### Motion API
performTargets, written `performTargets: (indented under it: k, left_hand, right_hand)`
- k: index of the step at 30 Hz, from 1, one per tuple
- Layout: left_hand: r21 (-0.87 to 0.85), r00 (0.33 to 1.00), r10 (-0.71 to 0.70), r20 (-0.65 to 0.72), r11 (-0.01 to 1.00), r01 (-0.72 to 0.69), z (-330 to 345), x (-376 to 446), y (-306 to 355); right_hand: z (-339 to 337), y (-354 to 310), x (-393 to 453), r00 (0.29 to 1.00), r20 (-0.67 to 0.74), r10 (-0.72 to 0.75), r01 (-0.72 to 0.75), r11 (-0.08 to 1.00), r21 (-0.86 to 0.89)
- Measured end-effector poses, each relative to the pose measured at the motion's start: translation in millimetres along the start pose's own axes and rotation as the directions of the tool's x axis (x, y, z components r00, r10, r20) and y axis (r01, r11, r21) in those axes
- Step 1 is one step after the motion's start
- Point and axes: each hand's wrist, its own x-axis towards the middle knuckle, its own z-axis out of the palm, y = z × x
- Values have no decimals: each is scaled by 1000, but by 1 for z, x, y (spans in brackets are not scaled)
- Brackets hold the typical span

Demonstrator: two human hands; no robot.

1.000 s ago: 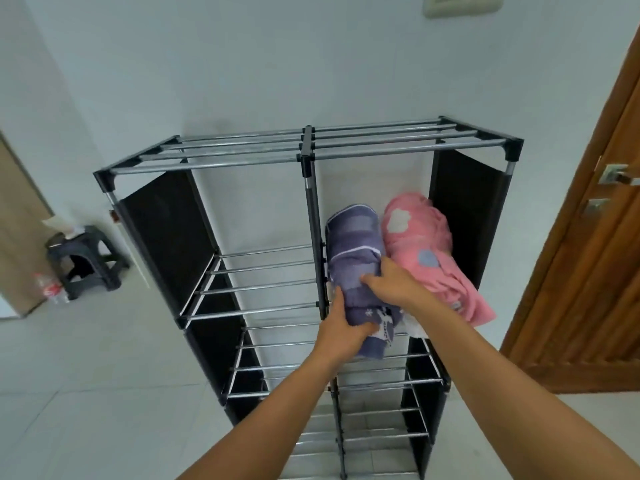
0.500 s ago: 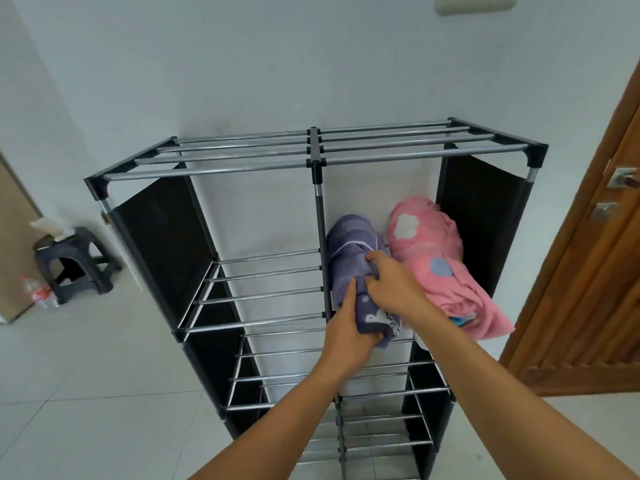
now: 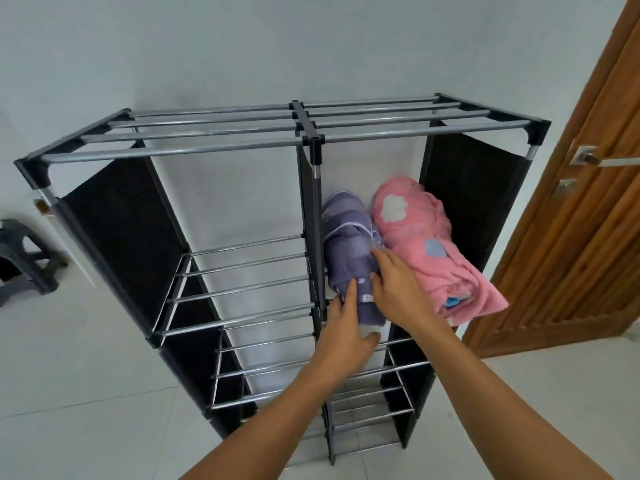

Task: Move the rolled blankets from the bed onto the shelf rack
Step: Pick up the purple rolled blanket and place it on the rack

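Observation:
A metal shelf rack [image 3: 214, 147] with black side panels stands against the white wall. On the right half's upper shelf lie two rolled blankets side by side: a purple one [image 3: 346, 237] against the centre post and a pink one [image 3: 415, 244] to its right. My left hand [image 3: 346, 330] cups the purple blanket's near end from below and the left. My right hand [image 3: 398, 289] presses on its top right edge, between the two rolls. The bed is out of view.
A brown wooden door [image 3: 588, 202] with a metal handle [image 3: 595, 159] stands at the right. A dark plastic stool [image 3: 20, 258] sits on the tiled floor at the far left. The rack's left shelves [image 3: 242, 271] and lower tiers hold nothing.
The purple blanket has slid further back onto the shelf. Both hands stayed on its near end, and my view has moved closer to the rack.

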Motion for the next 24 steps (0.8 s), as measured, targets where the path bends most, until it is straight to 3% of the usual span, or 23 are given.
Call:
performTargets:
  k: [5,8,10,11,13,15,21,24]
  left_hand:
    - [-43,970,224,-95,973,-229,43,-47,-31]
    - [-15,939,316,139,948,-317,75,-70,-48]
    - [35,856,336,392,925,-379,100,-74,-45]
    - [99,800,319,508,901,-422,109,-73,-40]
    - [176,608,273,745,799,-575,138,-80,-14]
    - [131,428,268,863,699,-703,167,-96,18]
    - [-215,4,400,917,502,-838,244,-208,125]
    - [-349,-149,372,916,559,-752,271,-296,162]
  right_hand:
    - [-11,12,-56,993,-28,115,-112,991,73]
    - [-10,29,-118,943,-13,332,-327,937,124]
    - [-11,44,-168,857,-37,514,-502,849,168]
    - [-11,51,-191,796,-46,603,-585,787,197]
    - [-20,64,-258,604,-121,788,-748,612,258]
    - [-33,68,-322,413,-234,880,-824,470,317]
    - [-77,41,-504,-91,-417,904,-837,157,524]
    - [-88,2,-593,-295,-461,837,-764,83,640]
